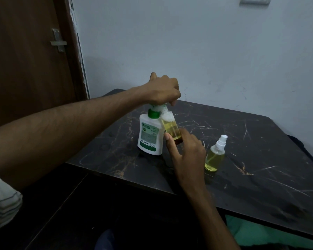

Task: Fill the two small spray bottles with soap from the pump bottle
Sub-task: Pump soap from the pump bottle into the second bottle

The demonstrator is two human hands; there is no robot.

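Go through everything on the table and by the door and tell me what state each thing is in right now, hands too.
Pump bottle: upright on the table, pump head covered by the left hand.
Left hand: pressing down on the pump.
Open spray bottle: tilted under the spout, uncapped, partly filled, foam at the neck.
Right hand: gripping the open spray bottle's base.
Capped spray bottle: upright, sprayer on, holding yellow liquid.
Door: shut.

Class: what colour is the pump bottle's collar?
Green, on the pump bottle collar; head view.
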